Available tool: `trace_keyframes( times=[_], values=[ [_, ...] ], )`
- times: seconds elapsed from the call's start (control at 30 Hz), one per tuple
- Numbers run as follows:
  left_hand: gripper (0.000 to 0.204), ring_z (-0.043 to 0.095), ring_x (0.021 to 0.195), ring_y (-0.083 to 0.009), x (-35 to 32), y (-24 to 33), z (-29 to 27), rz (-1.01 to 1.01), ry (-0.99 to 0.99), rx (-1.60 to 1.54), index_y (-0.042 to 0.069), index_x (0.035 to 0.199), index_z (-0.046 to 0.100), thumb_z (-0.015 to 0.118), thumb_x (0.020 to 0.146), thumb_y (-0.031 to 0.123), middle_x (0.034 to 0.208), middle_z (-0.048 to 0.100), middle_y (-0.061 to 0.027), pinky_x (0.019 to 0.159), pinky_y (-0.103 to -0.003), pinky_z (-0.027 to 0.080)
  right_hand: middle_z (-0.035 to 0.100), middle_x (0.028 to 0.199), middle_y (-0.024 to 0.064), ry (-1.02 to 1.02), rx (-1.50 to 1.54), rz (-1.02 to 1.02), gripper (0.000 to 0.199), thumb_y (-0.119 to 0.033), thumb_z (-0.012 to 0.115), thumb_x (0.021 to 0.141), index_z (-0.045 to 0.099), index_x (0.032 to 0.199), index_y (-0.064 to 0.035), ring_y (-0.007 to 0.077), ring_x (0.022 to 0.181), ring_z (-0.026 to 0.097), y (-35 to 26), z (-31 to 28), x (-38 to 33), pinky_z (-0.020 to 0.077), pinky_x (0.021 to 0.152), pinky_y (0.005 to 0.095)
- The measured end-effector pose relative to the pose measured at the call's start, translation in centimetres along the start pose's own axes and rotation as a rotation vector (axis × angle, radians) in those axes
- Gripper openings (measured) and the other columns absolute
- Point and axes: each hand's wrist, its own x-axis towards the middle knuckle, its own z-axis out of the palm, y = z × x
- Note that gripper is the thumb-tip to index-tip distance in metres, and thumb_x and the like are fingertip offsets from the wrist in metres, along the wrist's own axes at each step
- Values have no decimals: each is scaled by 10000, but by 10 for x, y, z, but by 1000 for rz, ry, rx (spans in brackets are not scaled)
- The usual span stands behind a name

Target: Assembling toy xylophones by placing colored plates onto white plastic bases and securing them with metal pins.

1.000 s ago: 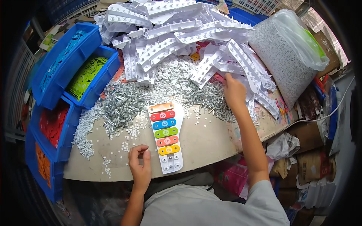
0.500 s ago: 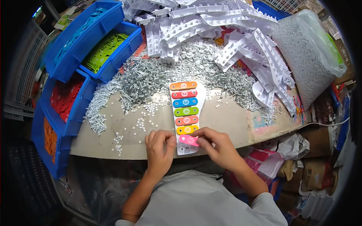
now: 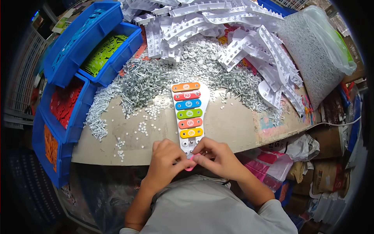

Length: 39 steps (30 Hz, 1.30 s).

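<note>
A white toy xylophone (image 3: 205,95) lies upright to me at the table's front edge, with orange, red, blue, green, coral and yellow bars (image 3: 191,133) in a row down it. Its nearest end is bare of a bar and shows white pegs. Over that end, a pink bar (image 3: 189,168) is pinched between both hands, mostly covered by fingers. My left hand (image 3: 165,161) is closed with its thumb and fingertips at the bar's left end. My right hand (image 3: 216,156) grips the other end between thumb and fingers.
Blue bins (image 3: 80,107) with blue, green, red and orange bars stand at the left. Heaps of screws (image 3: 142,84) and white caps (image 3: 202,52) lie beyond the xylophone. White xylophone bases (image 3: 233,17) pile up behind, beside a full clear bag (image 3: 311,50) at the right.
The pink bar has moved from over the xylophone's near end toward me and is tilted. My left hand has come in to meet it; it was apart from the bar before.
</note>
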Motion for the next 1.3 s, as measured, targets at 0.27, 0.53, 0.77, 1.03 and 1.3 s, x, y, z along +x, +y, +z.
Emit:
trace_keyframes(
  times=[0.27, 0.53, 0.77, 1.03, 1.3],
  values=[
    [294, 511, 930, -288, 6, -24, 29, -214, 279, 153, 55, 1034, 566, 774, 917, 227, 962, 545, -93, 872, -411, 363, 654, 810, -6, 327, -24, 27, 150, -48, 728, 977, 590, 941, 1, -2, 708, 542, 13, 8, 19, 413, 599, 188],
    [336, 505, 963, -321, 12, -22, 39, -220, 246, 161, 64, 997, 522, 793, 869, 216, 950, 516, -105, 894, -464, 352, 648, 731, 62, 336, -277, -88, 192, -106, 764, 958, 610, 966, 8, 104, 661, 624, 29, -3, 22, 508, 612, 285],
    [251, 489, 969, -293, 9, -16, 43, -302, 219, 28, 43, 1029, 531, 738, 914, 126, 975, 526, -100, 931, -415, 377, 655, 741, 100, 358, -328, -50, 260, -173, 776, 955, 584, 916, -1, 166, 634, 634, 34, -8, 20, 505, 600, 327],
    [225, 507, 1010, -236, 10, -24, 47, -430, 226, -259, 24, 1089, 537, 710, 955, 73, 1035, 531, -96, 947, -361, 457, 662, 718, 82, 331, -225, -47, 259, -215, 788, 945, 612, 929, -25, 150, 628, 630, 47, -23, 13, 493, 588, 316],
    [145, 515, 922, -112, -9, -46, 62, -306, 395, -295, 36, 1117, 523, 623, 1041, 108, 979, 516, -30, 851, -265, 444, 727, 830, 194, 1368, -829, 60, 238, -236, 620, 1032, 721, 999, -23, 352, 780, 717, 39, -237, -17, 534, 703, 471]
  ],
)
